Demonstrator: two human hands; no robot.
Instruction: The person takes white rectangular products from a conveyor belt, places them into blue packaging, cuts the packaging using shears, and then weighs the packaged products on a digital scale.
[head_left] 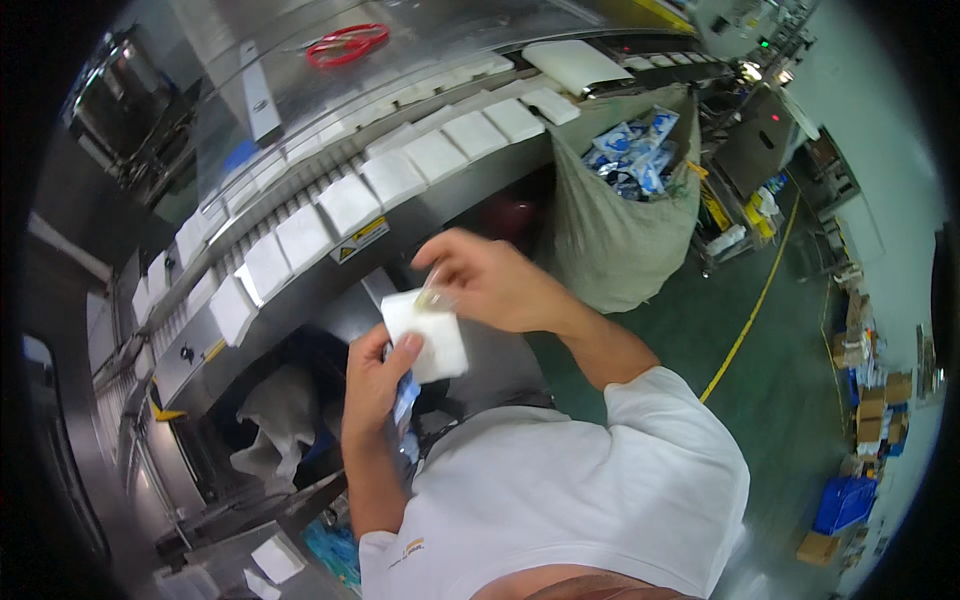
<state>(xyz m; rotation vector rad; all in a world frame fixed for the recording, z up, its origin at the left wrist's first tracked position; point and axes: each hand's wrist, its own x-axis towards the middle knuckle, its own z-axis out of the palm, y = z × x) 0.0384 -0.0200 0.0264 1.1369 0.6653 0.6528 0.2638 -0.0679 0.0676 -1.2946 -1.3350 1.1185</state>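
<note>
My left hand holds a square white folded pad in front of my body, thumb pressed on its face. Below that hand hangs a crumpled blue-and-white wrapper; whether the fingers grip it I cannot tell. At the pad's upper edge my right hand has its fingers closed on a small translucent piece of film, somewhat blurred. Ahead, a row of similar white pads lies along a slatted conveyor.
A large cloth sack with blue-and-white packets stands at the conveyor's right. Red-handled scissors lie on the metal table. Cardboard boxes and a blue crate stand along the right wall.
</note>
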